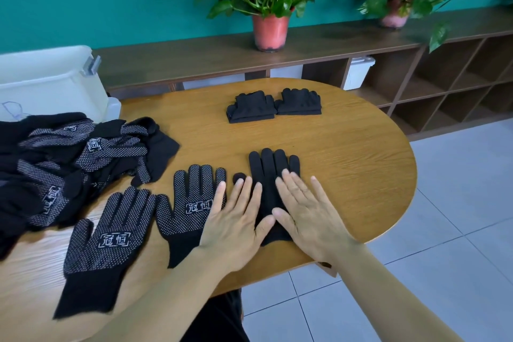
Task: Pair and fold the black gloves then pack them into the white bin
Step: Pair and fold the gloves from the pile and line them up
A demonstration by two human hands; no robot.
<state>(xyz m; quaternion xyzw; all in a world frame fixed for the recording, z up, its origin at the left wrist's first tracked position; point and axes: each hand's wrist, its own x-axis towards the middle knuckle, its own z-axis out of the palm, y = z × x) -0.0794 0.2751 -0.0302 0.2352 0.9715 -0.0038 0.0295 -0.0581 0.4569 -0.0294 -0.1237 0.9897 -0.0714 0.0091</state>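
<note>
Both my hands are flat with fingers straight, left hand [236, 219] and right hand [308, 216] pressing a plain glove [270, 175] at frame center. Two dotted gloves [191, 203] lie just left, pile [69, 158] at far left. Folded pairs [273, 105] sit up top, white bin [50, 83] upper left.

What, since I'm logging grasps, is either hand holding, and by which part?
Nothing is gripped. The left hand and right hand lie flat, fingers straight, pressing the plain black glove against the table.
</note>
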